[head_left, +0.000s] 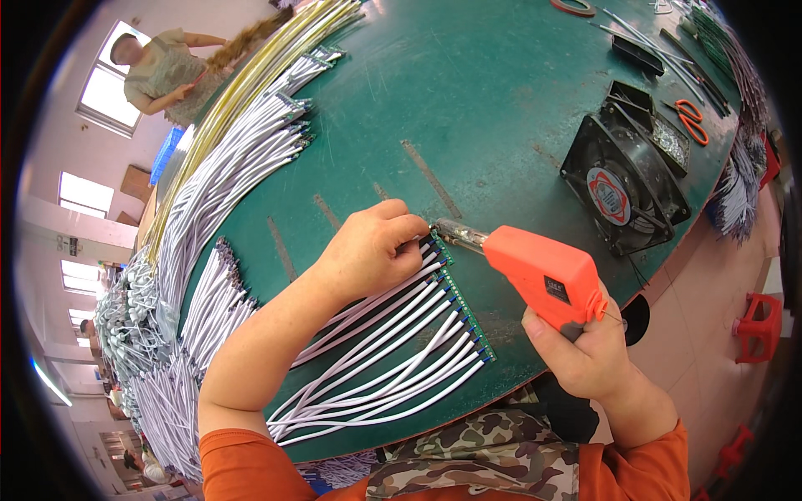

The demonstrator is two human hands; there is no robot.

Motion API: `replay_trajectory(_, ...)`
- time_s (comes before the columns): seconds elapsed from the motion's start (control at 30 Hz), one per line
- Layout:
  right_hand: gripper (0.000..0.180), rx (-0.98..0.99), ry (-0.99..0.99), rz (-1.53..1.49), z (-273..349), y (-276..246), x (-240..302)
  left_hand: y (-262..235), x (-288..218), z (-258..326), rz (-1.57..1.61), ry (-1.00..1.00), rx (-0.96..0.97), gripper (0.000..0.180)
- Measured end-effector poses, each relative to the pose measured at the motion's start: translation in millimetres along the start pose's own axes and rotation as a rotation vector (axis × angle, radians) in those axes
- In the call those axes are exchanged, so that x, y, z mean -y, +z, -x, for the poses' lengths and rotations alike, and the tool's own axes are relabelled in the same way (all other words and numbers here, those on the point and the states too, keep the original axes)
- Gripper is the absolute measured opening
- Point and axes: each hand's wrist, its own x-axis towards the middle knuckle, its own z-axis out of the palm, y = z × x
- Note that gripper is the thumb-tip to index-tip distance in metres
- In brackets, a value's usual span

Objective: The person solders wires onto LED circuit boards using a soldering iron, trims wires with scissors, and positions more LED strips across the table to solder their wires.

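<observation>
My right hand (pixel 589 355) grips an orange soldering gun (pixel 539 267) by its handle. The gun's metal tip points left and meets the upper end of a narrow green circuit board strip (pixel 468 313). Closed in a pinch, my left hand (pixel 380 246) is at that same end, just left of the tip; what its fingers hold is hidden. Several white cables (pixel 401 359) run from the strip's left edge toward the lower left, with dark blue wire ends at the board. Some of these cables pass beneath my left forearm.
A black fan (pixel 622 179) stands on the green table (pixel 368 134) at the right, near orange-handled scissors (pixel 692 121). Bundles of white cables (pixel 242 159) and yellow cables (pixel 188 154) line the left edge. Another person (pixel 167 75) stands at the far left. A red stool (pixel 758 327) is on the floor.
</observation>
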Motion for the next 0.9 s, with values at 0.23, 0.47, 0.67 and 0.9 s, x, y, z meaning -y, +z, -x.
replay_trajectory(0.23, 0.044, -0.004, -0.021, 0.013, -1.4, 0.2, 0.7, -4.2, -4.8, -1.2, -0.012, -0.082, 0.074, 0.019)
replay_trajectory(0.47, 0.042, -0.023, -0.044, 0.017, 0.8, 0.7, -4.8, -4.5, -6.4, -3.8, -0.014, -0.080, 0.074, 0.019)
replay_trajectory(0.67, 0.040, -0.012, 0.012, 0.007, 0.0, 0.1, -0.5, 0.1, -1.9, -3.2, -0.003, -0.002, -0.006, 0.018)
replay_trajectory(0.9, 0.040, -0.021, -0.016, -0.024, 0.7, -0.8, -2.1, -2.1, -4.3, -5.7, -0.002, -0.018, 0.013, 0.017)
